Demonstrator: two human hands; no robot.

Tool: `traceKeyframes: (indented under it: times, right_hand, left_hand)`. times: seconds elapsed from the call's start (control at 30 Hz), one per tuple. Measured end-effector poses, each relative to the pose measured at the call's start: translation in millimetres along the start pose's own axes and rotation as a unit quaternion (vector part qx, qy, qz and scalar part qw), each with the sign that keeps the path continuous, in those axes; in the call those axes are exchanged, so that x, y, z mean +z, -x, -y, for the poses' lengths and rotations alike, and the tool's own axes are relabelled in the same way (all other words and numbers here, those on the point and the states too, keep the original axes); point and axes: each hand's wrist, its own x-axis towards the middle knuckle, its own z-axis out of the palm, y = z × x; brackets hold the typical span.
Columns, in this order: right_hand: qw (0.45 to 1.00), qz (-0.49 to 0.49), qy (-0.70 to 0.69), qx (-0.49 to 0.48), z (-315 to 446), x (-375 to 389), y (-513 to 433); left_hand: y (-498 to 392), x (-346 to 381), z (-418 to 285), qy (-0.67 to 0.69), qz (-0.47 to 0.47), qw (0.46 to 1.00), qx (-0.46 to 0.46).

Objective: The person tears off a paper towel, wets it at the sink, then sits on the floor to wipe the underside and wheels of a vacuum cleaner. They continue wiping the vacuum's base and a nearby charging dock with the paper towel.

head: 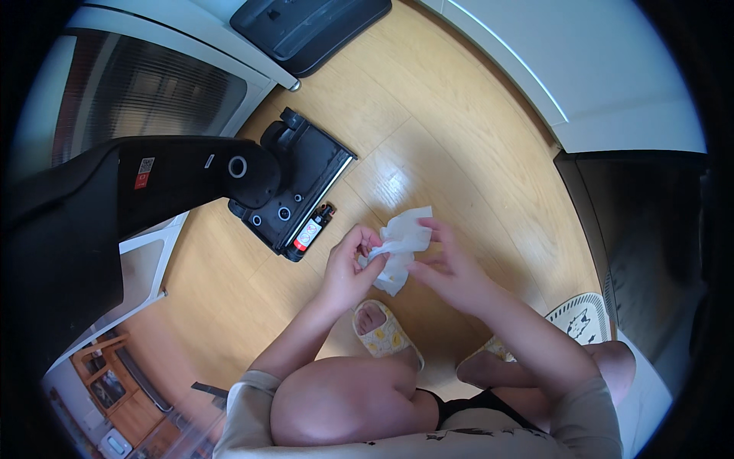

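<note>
A crumpled sheet of thin white tissue or wipe [404,235] is pinched between the thumb and fingers of my left hand [351,261]. My right hand [450,267] is at the sheet's right side, fingers and thumb spread apart and touching or nearly touching its edge; whether they grip it is unclear. Left of my hands stands the black floor-cleaner head [304,178], joined to a thick black body [172,178]. Along the head's front edge lies a black cylindrical part [309,232] with a red and white label.
A black plastic tray [309,34] lies at the top on the wood-look floor [459,149]. White cabinets [573,57] and a dark glossy panel [648,229] border the right. A patterned mat [582,318] lies near my slippered feet [384,333]. A ribbed-glass cabinet door [149,92] is upper left.
</note>
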Motion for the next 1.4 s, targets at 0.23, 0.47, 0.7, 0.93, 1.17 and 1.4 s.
traceKeyframes:
  times: [0.23,0.47,0.7,0.93,1.17,1.4]
  right_hand:
    - [0.973,-0.076,-0.183,0.12,-66,49,-57]
    - [0.975,-0.154,0.091,-0.129,-20,76,-202]
    - [0.947,-0.069,0.309,-0.05,-18,81,-227]
    - [0.922,-0.009,0.382,-0.059,-9,79,-246]
    - [0.923,0.045,0.378,-0.052,-21,72,-239]
    - [0.912,0.037,0.406,-0.047,-13,76,-220]
  left_hand:
    - [12,-56,-16,-0.093,-0.328,0.932,0.12]
    - [1,-195,-42,-0.123,-0.635,0.731,0.217]
    - [-21,-205,-80,-0.036,-0.626,0.715,0.308]
    - [25,-207,-97,-0.043,-0.426,0.828,0.363]
    - [64,-243,-95,-0.032,-0.457,0.837,0.3]
    - [121,-251,-130,0.096,-0.6,0.755,0.248]
